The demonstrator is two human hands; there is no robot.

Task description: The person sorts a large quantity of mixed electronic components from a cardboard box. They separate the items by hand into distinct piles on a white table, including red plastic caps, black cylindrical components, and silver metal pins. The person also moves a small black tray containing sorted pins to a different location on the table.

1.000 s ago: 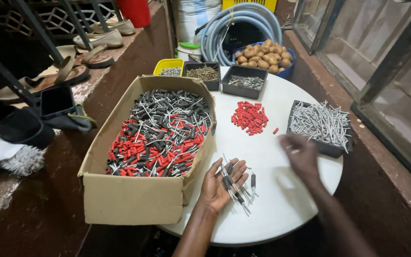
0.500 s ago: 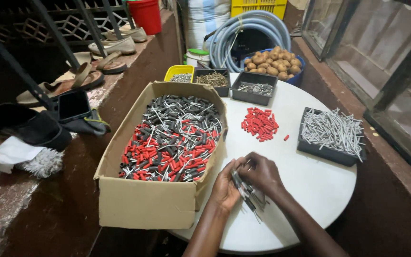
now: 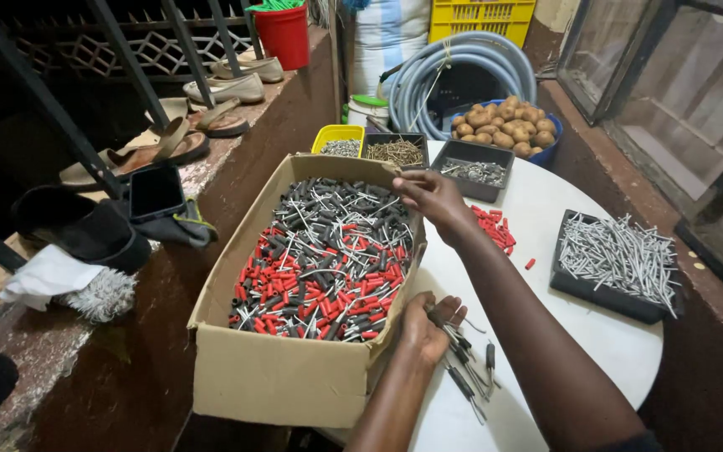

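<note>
— Where were the hands?

— The right hand hung over the cardboard box of red and black plugs, fingers pinched; I couldn't tell what they held.

— And the left hand?

— Closed around a bundle of black-tipped nails, resting on the white table just beside the box.

I see a brown matt corrugated cardboard box, its flaps creased and rough-edged. Inside it lie smooth red and dull grey plastic sleeves on bright metal nails. Right of the box, the round white table has a smooth, faintly glossy top. On it, well right of the box, a black matt plastic tray carries shiny bare steel nails.
</note>
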